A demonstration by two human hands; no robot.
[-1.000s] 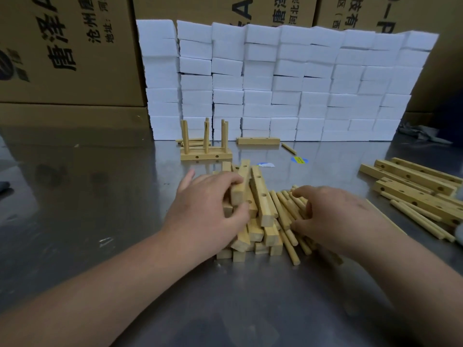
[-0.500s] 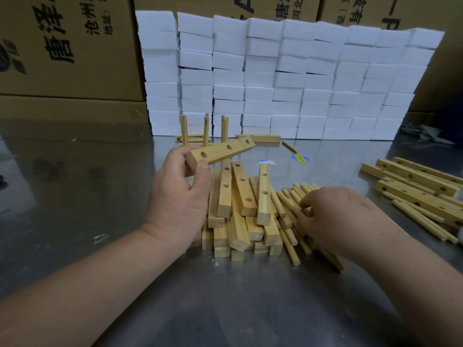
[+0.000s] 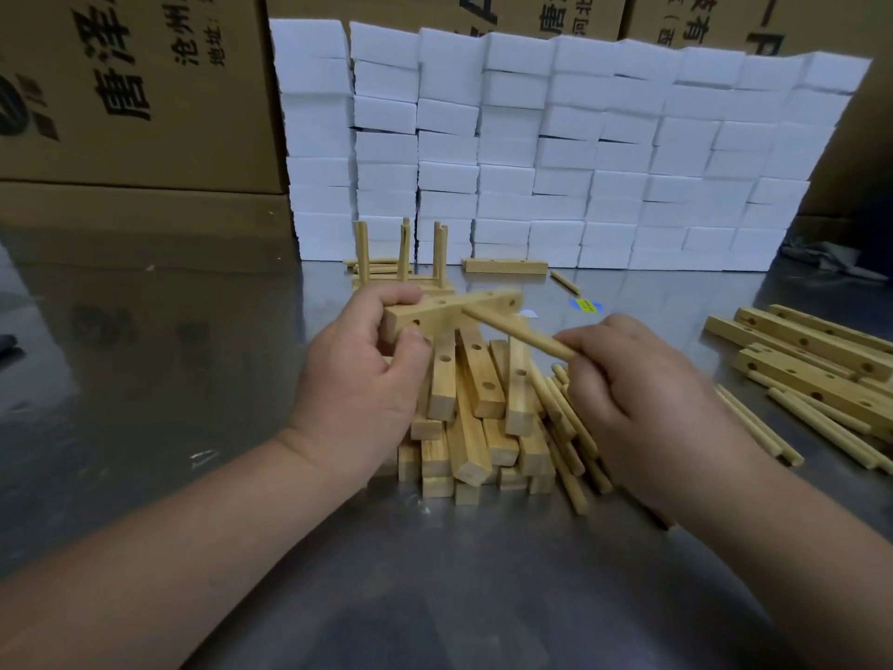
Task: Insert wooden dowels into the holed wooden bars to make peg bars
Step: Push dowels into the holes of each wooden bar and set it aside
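Cardboard boxes (image 3: 135,89) printed with black characters stand at your far left, and a wall of white foam blocks (image 3: 555,152) runs along the back of the steel table (image 3: 121,379). Your left hand (image 3: 357,384) is raised over the middle of the table, its fingers and thumb curled round the near end of a holed bar (image 3: 493,302), which it holds roughly level and clear of the heap. Behind that hand a finished peg bar (image 3: 403,253) sits with dowels standing upright in it, and a single bar (image 3: 505,266) lies flat just right of it, against the foam. Below the held bar is the pile of holed bars (image 3: 473,418), stacked loosely, with loose dowels (image 3: 565,427) lying against its right side. Your right hand (image 3: 642,394) pinches one dowel (image 3: 517,331) at its near end; the far tip meets the held bar's side face near the middle hole, though you cannot tell whether it has entered. At your far right, more bars and dowels (image 3: 812,360) lie well apart from the pile.
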